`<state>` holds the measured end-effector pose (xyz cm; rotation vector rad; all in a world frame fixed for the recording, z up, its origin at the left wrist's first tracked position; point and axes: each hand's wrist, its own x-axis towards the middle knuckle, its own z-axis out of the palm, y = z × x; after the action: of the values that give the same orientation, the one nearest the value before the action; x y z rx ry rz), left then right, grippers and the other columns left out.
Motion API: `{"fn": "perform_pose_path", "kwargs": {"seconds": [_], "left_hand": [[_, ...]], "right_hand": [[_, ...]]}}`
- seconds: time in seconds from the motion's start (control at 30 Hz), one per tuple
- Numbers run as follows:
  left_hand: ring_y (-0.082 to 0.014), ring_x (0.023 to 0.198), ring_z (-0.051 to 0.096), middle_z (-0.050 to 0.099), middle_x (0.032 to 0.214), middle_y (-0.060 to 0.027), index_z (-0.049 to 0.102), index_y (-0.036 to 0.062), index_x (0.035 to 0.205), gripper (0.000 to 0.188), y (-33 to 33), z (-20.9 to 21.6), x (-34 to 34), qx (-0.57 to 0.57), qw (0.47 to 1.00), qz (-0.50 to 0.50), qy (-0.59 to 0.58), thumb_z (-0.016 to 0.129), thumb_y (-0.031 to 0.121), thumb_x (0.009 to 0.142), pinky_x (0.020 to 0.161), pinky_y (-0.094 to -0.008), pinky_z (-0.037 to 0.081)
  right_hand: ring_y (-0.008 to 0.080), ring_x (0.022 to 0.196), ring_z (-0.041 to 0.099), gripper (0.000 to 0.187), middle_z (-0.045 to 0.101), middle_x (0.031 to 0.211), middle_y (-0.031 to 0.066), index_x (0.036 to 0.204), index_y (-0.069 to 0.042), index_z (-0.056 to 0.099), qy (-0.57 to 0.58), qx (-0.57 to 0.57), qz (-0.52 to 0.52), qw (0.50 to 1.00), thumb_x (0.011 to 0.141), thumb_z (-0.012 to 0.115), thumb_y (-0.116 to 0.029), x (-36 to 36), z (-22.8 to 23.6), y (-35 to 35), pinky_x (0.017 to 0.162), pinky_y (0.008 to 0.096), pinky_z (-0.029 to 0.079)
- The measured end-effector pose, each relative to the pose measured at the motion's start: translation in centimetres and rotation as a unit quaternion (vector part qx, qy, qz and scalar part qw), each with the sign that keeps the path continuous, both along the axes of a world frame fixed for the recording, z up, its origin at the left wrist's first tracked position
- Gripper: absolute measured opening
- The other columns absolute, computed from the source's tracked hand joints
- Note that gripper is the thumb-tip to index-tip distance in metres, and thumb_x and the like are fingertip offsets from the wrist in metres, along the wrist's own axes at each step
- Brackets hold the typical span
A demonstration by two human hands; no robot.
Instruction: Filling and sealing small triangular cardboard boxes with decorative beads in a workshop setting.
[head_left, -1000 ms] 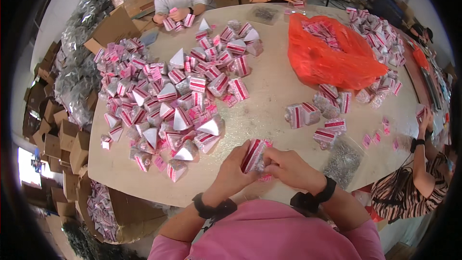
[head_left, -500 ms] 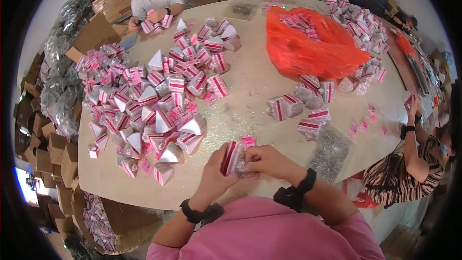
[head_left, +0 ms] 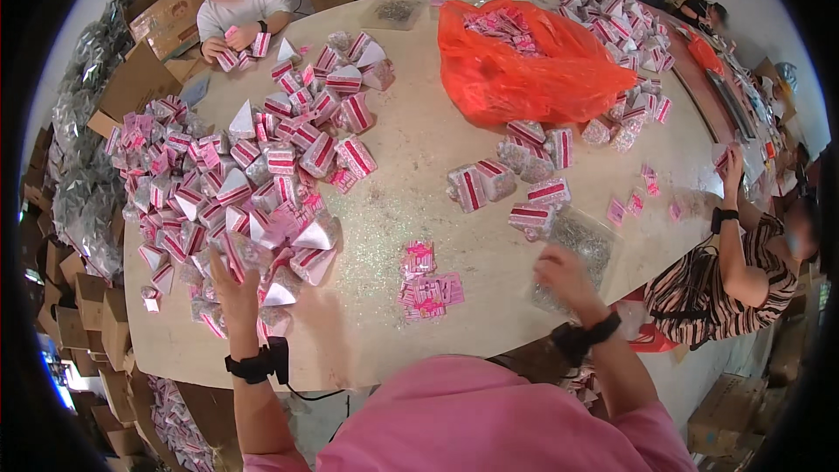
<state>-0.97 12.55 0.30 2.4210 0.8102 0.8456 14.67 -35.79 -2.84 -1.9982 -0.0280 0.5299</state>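
At the tabletop's [head_left: 489, 332] left, my left grip [head_left: 234, 293] is at a striped wedge [head_left: 250, 253] (grasp unclear); my right grip [head_left: 565, 276] is curled over the clear tray [head_left: 610, 246], and I can't tell its hold.

Our bare left hand [head_left: 234, 293] and bare right hand [head_left: 564, 280], earlier together around one pink-and-white striped wedge, are now well apart: the left is at the heap of similar wedges [head_left: 234, 187], the right over the flat transparent packet of silvery bits [head_left: 587, 240]. The small pink printed cards [head_left: 428, 288] now lie uncovered.
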Motion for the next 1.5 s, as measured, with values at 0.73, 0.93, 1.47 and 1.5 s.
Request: {"fn": "perform_pose_path", "kwargs": {"seconds": [0.73, 0.93, 1.47, 1.5], "left_hand": [[-0.0391, 0.096, 0.051, 0.051, 0.100, -0.0208, 0.049, 0.0009, 0.101, 0.039, -18.2, -10.7, 10.8, -0.033, 0.923, -0.303, 0.237, 0.068, 0.016, 0.070, 0.081, -0.0465, 0.046], [-0.0339, 0.085, 0.056, 0.056, 0.087, -0.0171, 0.056, 0.0018, 0.088, 0.026, -18.0, -10.4, 10.9, -0.064, 0.933, -0.286, 0.208, 0.068, 0.017, 0.072, 0.074, -0.0410, 0.046], [-0.0082, 0.053, 0.052, 0.056, 0.064, -0.0005, 0.060, 0.0007, 0.080, 0.014, -16.7, -7.4, 10.3, -0.488, 0.819, -0.258, 0.155, 0.062, 0.014, 0.084, 0.047, -0.0231, 0.041], [-0.0079, 0.055, 0.052, 0.057, 0.066, -0.0007, 0.060, 0.0011, 0.085, 0.012, -16.7, -7.2, 10.2, -0.503, 0.812, -0.257, 0.148, 0.061, 0.013, 0.085, 0.049, -0.0226, 0.042]], "right_hand": [[0.0407, 0.081, 0.055, 0.006, 0.056, 0.080, 0.0198, 0.080, -0.002, 0.055, -0.254, -0.246, -0.007, 0.935, 0.080, 0.051, -0.007, -2.3, -7.6, -8.5, 0.071, 0.0476, 0.044], [0.0384, 0.075, 0.058, 0.007, 0.058, 0.075, 0.0190, 0.082, -0.002, 0.055, -0.155, -0.209, -0.053, 0.964, 0.077, 0.054, -0.007, -1.8, -7.2, -8.5, 0.065, 0.0432, 0.044], [0.0299, 0.065, 0.061, 0.013, 0.060, 0.068, 0.0178, 0.083, 0.000, 0.061, -0.161, -0.162, -0.051, 0.972, 0.076, 0.055, -0.008, -0.7, -4.5, -8.8, 0.062, 0.0365, 0.047], [0.0290, 0.064, 0.060, 0.013, 0.059, 0.067, 0.0174, 0.083, 0.001, 0.061, -0.153, -0.156, -0.062, 0.974, 0.076, 0.055, -0.008, -0.8, -4.2, -8.6, 0.061, 0.0363, 0.047]]}}
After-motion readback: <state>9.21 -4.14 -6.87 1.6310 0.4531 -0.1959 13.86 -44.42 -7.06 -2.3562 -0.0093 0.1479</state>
